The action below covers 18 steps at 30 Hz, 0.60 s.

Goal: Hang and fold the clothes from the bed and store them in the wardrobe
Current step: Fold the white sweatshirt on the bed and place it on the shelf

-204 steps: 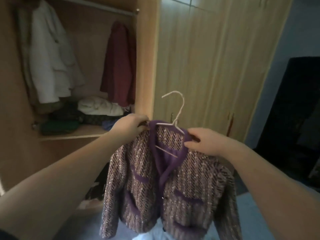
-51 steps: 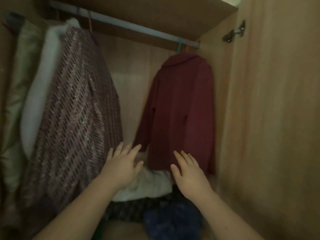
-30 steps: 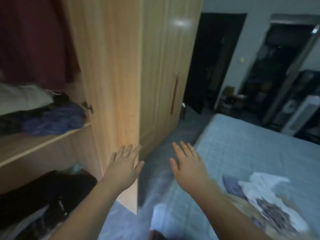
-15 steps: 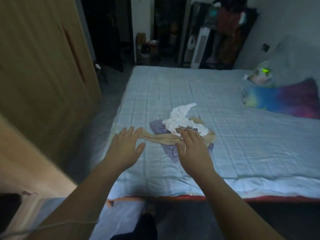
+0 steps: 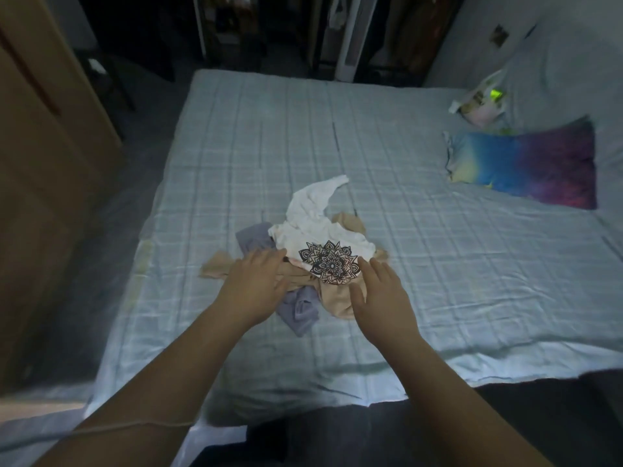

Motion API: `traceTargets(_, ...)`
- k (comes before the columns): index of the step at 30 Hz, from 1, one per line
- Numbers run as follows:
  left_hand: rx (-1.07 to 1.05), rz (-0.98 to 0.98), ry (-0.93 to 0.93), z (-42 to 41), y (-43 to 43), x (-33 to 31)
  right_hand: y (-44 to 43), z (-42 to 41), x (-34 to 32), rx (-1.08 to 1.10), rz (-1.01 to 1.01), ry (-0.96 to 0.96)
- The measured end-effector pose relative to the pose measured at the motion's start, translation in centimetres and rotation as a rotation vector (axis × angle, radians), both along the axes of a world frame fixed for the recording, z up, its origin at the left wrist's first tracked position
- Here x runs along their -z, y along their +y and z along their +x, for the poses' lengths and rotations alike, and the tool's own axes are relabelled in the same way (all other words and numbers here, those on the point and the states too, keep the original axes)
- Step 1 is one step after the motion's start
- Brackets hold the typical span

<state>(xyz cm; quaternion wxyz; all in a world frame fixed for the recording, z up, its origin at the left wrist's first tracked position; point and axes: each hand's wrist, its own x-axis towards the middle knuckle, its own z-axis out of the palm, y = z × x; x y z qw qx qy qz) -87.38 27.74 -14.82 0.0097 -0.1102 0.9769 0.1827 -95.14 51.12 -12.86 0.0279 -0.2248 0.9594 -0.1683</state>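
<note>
Pile of clothes [image 5: 323, 244] lies loose on the bed [image 5: 455, 271], in its near left part, closer to the bed's left edge and near edge than to the far end. On top is a white top [image 5: 312, 207] with a black mandala print [image 5: 328, 267], one pointed end trailing toward the far end. Under it is a beige garment [image 5: 338, 298], which sticks out on both sides. A lavender-grey garment [image 5: 300, 313] shows behind the pile and at its near edge.

Both hands are out flat over the pile, fingers straight and spread, gripping nothing. The left hand [image 5: 253, 288] is over the beige strip on the pile's left side. The right hand [image 5: 381, 296] is at the pile's right side, fingertips just beside the print. Cannot tell whether either palm presses the cloth.

There is bare checked sheet all round the pile, widest to the right and toward the far end. A tie-dye pillow [image 5: 526, 163] lies well apart at the right, with a plastic bag [image 5: 482, 102] beyond it, near the wall.

A narrow strip of floor [image 5: 135, 197] runs along the bed's left edge, between the bed and the wardrobe [image 5: 40, 163]. Beyond the far end stands a white tower unit [image 5: 347, 45] among dark, unclear furniture.
</note>
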Motion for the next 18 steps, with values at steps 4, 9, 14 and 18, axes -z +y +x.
traceTargets(4, 0.021, 0.067, -0.022, -7.6, -1.6, 1.7, -1.5, -6.4, 2.5, 0.034, 0.014, -0.089)
traceTargets(9, -0.020, 0.129, -0.141, -16.4, -2.8, 5.6, -2.3, -12.8, 6.4, 0.105, 0.007, -0.194)
traceTargets(14, -0.026, 0.164, -0.189, -22.9, -2.3, 10.4, -1.2, -19.8, 11.8, 0.152, -0.024, -0.304)
traceTargets(18, -0.050, 0.199, -0.247, -27.4, -1.8, 15.4, -0.7, -26.1, 18.0, 0.134, 0.005, -0.432)
